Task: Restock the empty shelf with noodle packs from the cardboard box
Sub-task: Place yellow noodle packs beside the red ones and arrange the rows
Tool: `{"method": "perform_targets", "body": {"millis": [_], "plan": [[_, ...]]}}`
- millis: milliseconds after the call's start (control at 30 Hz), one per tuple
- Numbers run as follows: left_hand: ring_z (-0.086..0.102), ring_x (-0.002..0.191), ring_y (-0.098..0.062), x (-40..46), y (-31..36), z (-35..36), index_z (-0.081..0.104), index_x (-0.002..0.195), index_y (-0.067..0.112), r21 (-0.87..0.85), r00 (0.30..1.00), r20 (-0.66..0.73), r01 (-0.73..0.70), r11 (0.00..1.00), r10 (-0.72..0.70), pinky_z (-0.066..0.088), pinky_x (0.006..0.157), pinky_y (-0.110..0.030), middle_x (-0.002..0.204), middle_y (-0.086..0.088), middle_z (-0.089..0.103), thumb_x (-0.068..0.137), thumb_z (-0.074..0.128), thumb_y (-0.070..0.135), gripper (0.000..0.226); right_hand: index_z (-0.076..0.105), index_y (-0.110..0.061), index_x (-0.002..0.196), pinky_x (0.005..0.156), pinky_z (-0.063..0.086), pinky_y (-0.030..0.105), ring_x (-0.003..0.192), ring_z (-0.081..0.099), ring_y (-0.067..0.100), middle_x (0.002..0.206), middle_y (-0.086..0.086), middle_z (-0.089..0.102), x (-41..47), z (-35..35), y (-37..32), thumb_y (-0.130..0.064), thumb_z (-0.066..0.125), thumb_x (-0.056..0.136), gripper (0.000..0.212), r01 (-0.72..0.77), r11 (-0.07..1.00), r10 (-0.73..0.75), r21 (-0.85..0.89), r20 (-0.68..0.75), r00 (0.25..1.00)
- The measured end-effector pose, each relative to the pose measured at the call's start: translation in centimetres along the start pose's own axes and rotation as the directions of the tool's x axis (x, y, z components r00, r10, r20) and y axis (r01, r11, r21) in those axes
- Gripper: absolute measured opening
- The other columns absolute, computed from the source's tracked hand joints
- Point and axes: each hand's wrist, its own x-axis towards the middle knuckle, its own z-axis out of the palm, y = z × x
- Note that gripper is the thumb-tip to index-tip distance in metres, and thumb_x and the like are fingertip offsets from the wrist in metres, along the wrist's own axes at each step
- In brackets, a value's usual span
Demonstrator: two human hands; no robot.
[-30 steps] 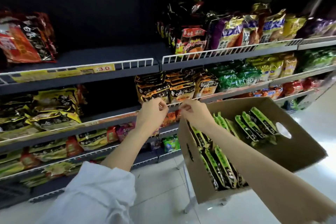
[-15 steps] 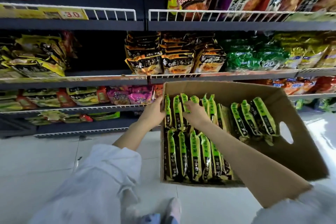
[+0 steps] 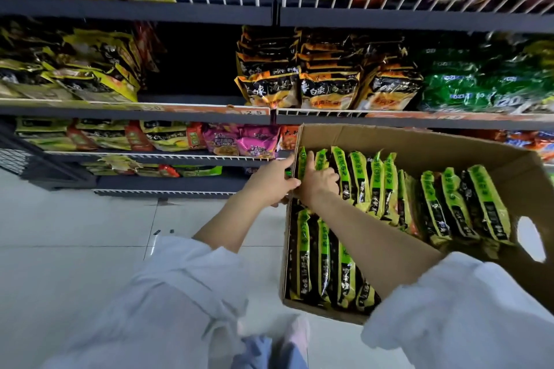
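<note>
An open cardboard box stands at the right, in front of the shelves. Green-and-black noodle packs stand on edge in rows inside it. My right hand is inside the box at the far-left end of the back row, with its fingers curled round the tops of the noodle packs there. My left hand is outside the box's left wall, fingers hooked over its rim next to my right wrist. The empty shelf with a white wire rail and a 3.0 price tag is at the upper left.
Shelves full of other noodle bags run across the view: yellow-black bags at left, orange-black bags in the middle, green bags at right. A dark gap lies between the first two. White tiled floor lies below.
My view has dropped from the shelves down to the box. Both hands went from the mid-shelf rail to the box's left end, the right hand entering the packs.
</note>
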Motion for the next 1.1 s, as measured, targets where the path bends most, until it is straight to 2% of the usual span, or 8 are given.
{"method": "perform_targets", "body": {"millis": [233, 367, 467, 600, 767, 933, 1033, 1100], "plan": [[0.065, 0.098, -0.026, 0.1, 0.0, -0.1, 0.017, 0.150, 0.032, -0.050, 1.000, 0.022, 0.005, 0.999, -0.004, 0.059, 0.075, -0.042, 0.140, -0.011, 0.048, 0.096, 0.053, 0.025, 0.065, -0.006, -0.028, 0.151, 0.081, 0.047, 0.039, 0.116, 0.048, 0.036, 0.134, 0.025, 0.035, -0.6, -0.5, 0.9, -0.039, 0.065, 0.086, 0.096, 0.048, 0.998, -0.045, 0.048, -0.048, 0.998], [0.069, 0.088, -0.027, 0.3, -0.1, -0.2, 0.025, 0.147, 0.036, -0.146, 0.999, 0.049, 0.003, 0.989, 0.004, 0.060, 0.069, -0.044, 0.119, -0.014, 0.063, 0.096, 0.052, 0.018, 0.061, -0.001, -0.030, 0.150, 0.074, 0.046, 0.039, 0.109, 0.054, 0.037, 0.129, 0.022, 0.042, -1.8, -2.9, 2.0, -0.041, 0.068, 0.083, 0.097, 0.117, 0.991, -0.106, 0.060, -0.166, 0.980], [0.066, 0.096, -0.031, -0.2, 0.0, -0.1, 0.031, 0.145, 0.033, -0.200, 0.998, 0.064, 0.001, 0.980, 0.012, 0.058, 0.076, -0.043, 0.117, -0.015, 0.064, 0.096, 0.053, 0.018, 0.056, 0.003, -0.035, 0.149, 0.070, 0.048, 0.036, 0.099, 0.059, 0.035, 0.127, 0.019, 0.046, -2.9, -5.7, 3.0, -0.049, 0.066, 0.080, 0.095, 0.153, 0.976, -0.117, 0.156, -0.217, 0.969], [0.047, 0.128, -0.025, -0.9, 1.0, -0.9, 0.036, 0.144, 0.014, -0.130, 0.990, -0.116, -0.101, 0.986, 0.086, 0.040, 0.100, -0.031, 0.141, -0.009, 0.049, 0.094, 0.055, 0.031, 0.057, 0.015, -0.033, 0.148, 0.075, 0.053, 0.038, 0.097, 0.061, 0.030, 0.124, 0.010, 0.057, -4.5, -9.7, 4.8, -0.047, 0.068, 0.077, 0.090, 0.247, 0.924, -0.160, 0.293, -0.289, 0.944], [0.056, 0.114, -0.022, -1.8, 4.9, -3.9, 0.049, 0.131, 0.008, -0.282, 0.968, -0.230, -0.168, 0.945, 0.103, 0.043, 0.088, -0.028, 0.128, -0.007, 0.058, 0.091, 0.055, 0.043, 0.054, 0.021, -0.025, 0.147, 0.093, 0.049, 0.047, 0.111, 0.056, 0.029, 0.137, 0.009, 0.049, -7.0, -15.3, 5.8, -0.031, 0.077, 0.073, 0.094, 0.378, 0.766, -0.185, 0.519, -0.385, 0.904], [0.065, 0.099, -0.022, -4.0, 5.7, -8.5, 0.049, 0.130, 0.019, -0.713, 0.995, -0.101, -0.087, 0.696, 0.021, 0.047, 0.096, -0.047, 0.123, -0.004, 0.064, 0.065, 0.066, 0.068, 0.083, 0.031, -0.023, 0.141, 0.087, 0.051, 0.037, 0.096, 0.061, 0.022, 0.120, 0.005, 0.056, -9.7, -20.1, 3.3, -0.021, 0.077, 0.073, 0.082, 0.450, 0.519, -0.229, 0.727, -0.389, 0.892], [0.071, 0.075, -0.017, -4.9, 4.7, -12.1, 0.060, 0.116, 0.015, -0.868, 0.991, -0.123, -0.137, 0.478, 0.061, 0.059, 0.065, -0.032, 0.100, -0.005, 0.073, 0.084, 0.063, 0.041, 0.041, 0.035, -0.017, 0.137, 0.084, 0.050, 0.034, 0.093, 0.061, 0.017, 0.113, 0.002, 0.059, -10.9, -22.0, -0.3, -0.018, 0.075, 0.076, 0.074, 0.496, 0.452, -0.311, 0.742, -0.390, 0.867], [0.072, 0.073, -0.015, -5.4, 3.6, -14.8, 0.063, 0.110, 0.017, -0.891, 0.983, -0.175, -0.179, 0.417, 0.047, 0.060, 0.064, -0.030, 0.090, -0.002, 0.076, 0.087, 0.061, 0.036, 0.030, 0.035, -0.014, 0.137, 0.078, 0.046, 0.027, 0.092, 0.056, 0.012, 0.115, 0.000, 0.055, -11.3, -22.6, -3.6, -0.018, 0.074, 0.078, 0.070, 0.530, 0.441, -0.359, 0.725, -0.399, 0.844]]}}
